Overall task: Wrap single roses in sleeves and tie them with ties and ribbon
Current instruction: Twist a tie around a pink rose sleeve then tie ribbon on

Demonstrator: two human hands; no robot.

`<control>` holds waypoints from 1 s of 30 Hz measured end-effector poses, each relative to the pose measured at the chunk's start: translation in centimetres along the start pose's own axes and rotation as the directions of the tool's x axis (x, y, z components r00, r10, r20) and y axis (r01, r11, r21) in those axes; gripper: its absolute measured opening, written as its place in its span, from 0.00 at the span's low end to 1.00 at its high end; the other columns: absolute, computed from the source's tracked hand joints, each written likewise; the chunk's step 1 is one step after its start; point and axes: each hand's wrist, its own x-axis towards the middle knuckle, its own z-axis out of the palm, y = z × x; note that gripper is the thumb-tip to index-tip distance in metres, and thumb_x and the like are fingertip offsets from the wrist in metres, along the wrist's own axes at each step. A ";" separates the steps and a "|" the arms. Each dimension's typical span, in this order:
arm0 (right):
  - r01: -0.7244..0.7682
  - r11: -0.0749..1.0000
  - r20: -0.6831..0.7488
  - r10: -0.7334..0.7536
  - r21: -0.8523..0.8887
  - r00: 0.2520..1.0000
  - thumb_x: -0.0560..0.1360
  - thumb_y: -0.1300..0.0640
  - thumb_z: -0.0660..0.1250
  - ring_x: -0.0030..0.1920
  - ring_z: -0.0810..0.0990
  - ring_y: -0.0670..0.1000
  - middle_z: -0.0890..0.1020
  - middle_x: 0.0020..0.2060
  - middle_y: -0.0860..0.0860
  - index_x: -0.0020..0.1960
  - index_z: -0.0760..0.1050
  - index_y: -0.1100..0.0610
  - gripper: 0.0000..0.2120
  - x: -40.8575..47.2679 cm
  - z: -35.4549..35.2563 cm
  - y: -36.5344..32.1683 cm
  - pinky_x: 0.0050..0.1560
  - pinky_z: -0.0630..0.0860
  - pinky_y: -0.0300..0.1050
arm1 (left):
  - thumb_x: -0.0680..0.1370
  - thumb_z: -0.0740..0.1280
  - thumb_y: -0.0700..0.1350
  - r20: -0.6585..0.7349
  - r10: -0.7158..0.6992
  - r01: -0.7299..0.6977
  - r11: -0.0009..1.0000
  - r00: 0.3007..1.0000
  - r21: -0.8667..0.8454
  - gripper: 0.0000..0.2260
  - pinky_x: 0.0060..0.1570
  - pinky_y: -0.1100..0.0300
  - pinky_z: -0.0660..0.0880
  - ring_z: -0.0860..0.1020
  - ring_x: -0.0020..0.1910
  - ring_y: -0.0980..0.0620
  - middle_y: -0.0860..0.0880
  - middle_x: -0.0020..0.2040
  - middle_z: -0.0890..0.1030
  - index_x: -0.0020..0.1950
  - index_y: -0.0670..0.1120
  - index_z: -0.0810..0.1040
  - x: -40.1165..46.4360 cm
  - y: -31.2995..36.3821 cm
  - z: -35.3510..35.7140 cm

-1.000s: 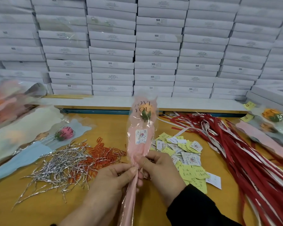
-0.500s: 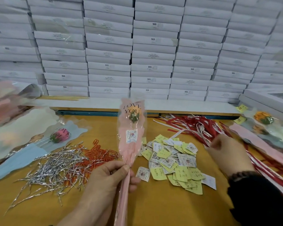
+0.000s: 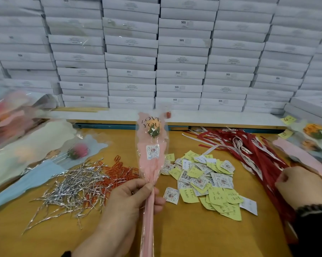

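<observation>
The left hand (image 3: 130, 199) pinches the light, crinkly pink-and-clear sleeved rose (image 3: 152, 145) at its gathered neck, the firmest hold; the right hand (image 3: 301, 186) seemingly grips limp, slippery red ribbons (image 3: 256, 151)

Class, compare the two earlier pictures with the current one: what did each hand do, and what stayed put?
The right hand let go of the wrapped rose and moved right, onto the red ribbons; whether it has taken one is unclear. The left hand kept its grip on the gathered sleeve, holding the rose upright. The silver ties and paper tags stayed on the table.
</observation>
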 end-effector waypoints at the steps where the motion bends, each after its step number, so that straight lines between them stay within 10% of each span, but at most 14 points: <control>1: 0.006 1.000 0.020 -0.005 -0.015 1.000 0.73 0.59 0.66 0.40 0.76 0.56 0.78 0.37 0.55 0.36 0.73 0.56 0.08 0.0 0.0 0.0 0.44 0.76 0.51 | 0.71 0.66 0.33 0.000 -0.001 0.001 1.000 1.000 0.001 0.04 0.24 0.60 0.77 0.79 0.26 0.46 0.40 0.31 0.80 0.43 0.33 0.77 0.0 0.0 0.0; 20: -0.006 0.991 -0.025 0.010 0.136 1.000 0.73 0.63 0.64 0.42 0.77 0.58 0.80 0.40 0.58 0.37 0.76 0.57 0.07 -0.1 -0.6 0.3 0.46 0.76 0.52 | 0.64 0.67 0.37 -0.002 -0.006 0.006 1.000 1.000 -0.005 0.08 0.23 0.60 0.77 0.79 0.25 0.46 0.39 0.31 0.79 0.41 0.34 0.77 0.1 0.0 0.1; 25: -0.015 0.998 0.050 0.012 0.053 0.999 0.71 0.47 0.70 0.36 0.76 0.52 0.78 0.33 0.54 0.36 0.74 0.57 0.14 -0.4 -0.3 0.0 0.39 0.75 0.48 | 0.64 0.67 0.37 0.007 -0.011 0.011 1.000 1.000 -0.002 0.09 0.23 0.60 0.77 0.79 0.25 0.46 0.38 0.31 0.80 0.41 0.34 0.77 0.0 0.1 0.1; 30: -0.048 0.999 0.038 0.046 0.027 0.998 0.74 0.60 0.64 0.39 0.76 0.55 0.78 0.35 0.55 0.35 0.74 0.56 0.09 0.0 0.3 0.3 0.44 0.76 0.50 | 0.64 0.67 0.37 0.008 -0.007 0.007 1.000 1.000 -0.010 0.10 0.23 0.61 0.76 0.79 0.25 0.46 0.38 0.31 0.80 0.43 0.34 0.76 0.0 0.2 0.1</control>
